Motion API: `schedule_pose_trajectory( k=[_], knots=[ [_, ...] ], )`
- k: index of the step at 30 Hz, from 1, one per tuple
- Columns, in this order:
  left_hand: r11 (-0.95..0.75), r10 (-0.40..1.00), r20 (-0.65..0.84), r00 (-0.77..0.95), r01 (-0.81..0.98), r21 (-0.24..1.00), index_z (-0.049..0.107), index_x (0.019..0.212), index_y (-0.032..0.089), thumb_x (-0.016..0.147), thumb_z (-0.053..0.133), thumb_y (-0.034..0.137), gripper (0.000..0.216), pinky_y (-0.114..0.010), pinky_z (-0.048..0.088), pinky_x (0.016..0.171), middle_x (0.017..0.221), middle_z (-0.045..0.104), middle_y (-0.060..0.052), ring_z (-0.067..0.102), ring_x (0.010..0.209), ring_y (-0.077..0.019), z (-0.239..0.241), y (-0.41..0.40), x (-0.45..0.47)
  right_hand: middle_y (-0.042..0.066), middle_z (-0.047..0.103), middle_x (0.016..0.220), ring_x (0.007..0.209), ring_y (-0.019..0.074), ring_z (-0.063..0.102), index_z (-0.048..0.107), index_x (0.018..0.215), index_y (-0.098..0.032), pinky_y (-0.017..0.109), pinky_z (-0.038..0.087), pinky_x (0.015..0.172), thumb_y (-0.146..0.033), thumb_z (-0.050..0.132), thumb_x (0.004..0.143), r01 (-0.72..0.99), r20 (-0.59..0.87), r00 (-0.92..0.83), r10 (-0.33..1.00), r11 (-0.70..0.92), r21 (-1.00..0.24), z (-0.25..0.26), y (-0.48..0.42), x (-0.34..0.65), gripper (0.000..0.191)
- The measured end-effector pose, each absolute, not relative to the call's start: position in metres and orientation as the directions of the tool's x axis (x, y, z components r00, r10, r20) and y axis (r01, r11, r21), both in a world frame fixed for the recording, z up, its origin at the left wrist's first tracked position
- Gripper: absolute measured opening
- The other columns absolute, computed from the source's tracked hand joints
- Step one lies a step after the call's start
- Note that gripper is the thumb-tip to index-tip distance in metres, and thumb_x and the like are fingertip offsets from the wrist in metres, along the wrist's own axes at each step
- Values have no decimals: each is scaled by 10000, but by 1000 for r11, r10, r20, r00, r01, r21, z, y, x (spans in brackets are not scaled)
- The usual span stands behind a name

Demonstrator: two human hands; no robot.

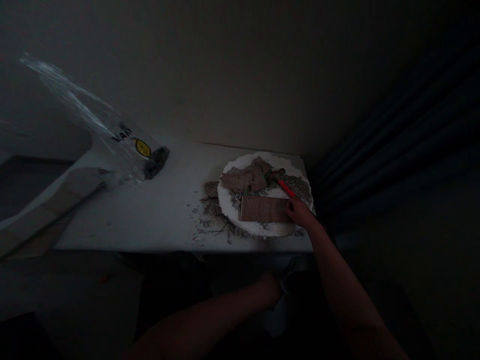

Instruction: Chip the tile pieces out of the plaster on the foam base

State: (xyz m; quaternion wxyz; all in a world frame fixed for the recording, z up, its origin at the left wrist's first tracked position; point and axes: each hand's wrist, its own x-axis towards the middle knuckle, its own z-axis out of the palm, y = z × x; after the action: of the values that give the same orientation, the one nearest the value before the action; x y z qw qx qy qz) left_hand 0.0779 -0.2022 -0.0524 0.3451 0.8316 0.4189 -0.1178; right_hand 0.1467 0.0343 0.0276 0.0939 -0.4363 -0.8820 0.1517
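My right hand (300,212) is closed round the red handle of a small hammer (285,187), whose dark head rests among brown perforated board pieces (245,180) on a round white foam disc (262,227). A larger rectangular brown board (264,209) lies flat on the disc just left of that hand. My left hand (270,289) hangs low in the dark below the table's front edge; its fingers are too dim to read.
The white table (161,215) carries scattered small nails and crumbs (212,225) beside the disc. A clear plastic bag (112,132) with a yellow label and dark contents lies at the back left. Pale boards (45,210) lean at the left. Dark curtains (393,150) hang right.
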Motion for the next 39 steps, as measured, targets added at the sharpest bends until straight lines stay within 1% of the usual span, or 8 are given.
schedule_pose_trajectory(
  k=[4,7,10,15,21,28,33,39],
  knots=[
    [-489,716,-235,657,713,503,703,965,193,845,569,428,296,-353,521,721,933,717,-90,659,832,-228,2,-160,52,108,629,993,900,192,575,618,873,-165,287,430,813,-145,541,880,753,60,-604,795,593,-284,35,23,146,80],
    [-423,878,18,478,758,496,642,1054,205,940,422,405,318,-332,493,830,1028,670,-58,610,976,-196,33,-126,24,129,624,1047,897,201,586,638,876,-173,291,430,797,-164,494,929,794,44,-582,812,579,-185,36,15,143,154],
    [-326,945,106,310,855,404,607,1074,187,935,456,384,285,-361,445,943,1125,614,-74,550,1072,-205,42,-102,1,138,624,1048,875,204,594,649,918,-162,291,427,774,-167,440,958,787,15,-608,793,606,-114,36,13,142,213],
    [-247,968,116,222,924,291,534,1218,195,862,591,451,442,-454,379,1024,1378,483,-112,425,1252,-275,29,-90,-8,135,625,1046,904,211,593,644,956,-146,300,430,803,-169,450,956,746,26,-652,758,647,-159,36,17,145,196],
    [-237,969,133,209,941,243,527,1185,200,822,643,448,455,-447,373,1010,1329,517,-106,436,1224,-279,26,-90,0,140,633,1007,947,221,581,648,908,-162,309,443,843,-167,486,939,801,101,-562,821,570,-181,35,10,143,165],
    [-240,967,139,212,941,236,518,1195,196,830,632,453,461,-441,366,1009,1344,507,-109,430,1237,-280,27,-90,-1,154,650,1062,970,228,591,665,944,-146,325,433,893,-126,448,935,770,70,-615,786,617,-164,32,13,143,218],
    [-248,966,132,221,939,237,516,1226,191,844,607,476,485,-450,360,1030,1393,484,-114,414,1265,-290,26,-91,-2,139,661,1041,1021,230,581,670,940,-147,324,421,917,-107,470,922,666,21,-735,677,728,-162,36,25,149,204],
    [-243,966,145,214,943,227,519,1245,199,839,612,489,508,-454,353,1063,1427,478,-98,405,1293,-282,23,-91,-2,114,654,994,947,210,588,652,938,-144,303,444,817,-127,460,939,489,-16,-871,491,864,-123,40,45,158,192]
  ],
)
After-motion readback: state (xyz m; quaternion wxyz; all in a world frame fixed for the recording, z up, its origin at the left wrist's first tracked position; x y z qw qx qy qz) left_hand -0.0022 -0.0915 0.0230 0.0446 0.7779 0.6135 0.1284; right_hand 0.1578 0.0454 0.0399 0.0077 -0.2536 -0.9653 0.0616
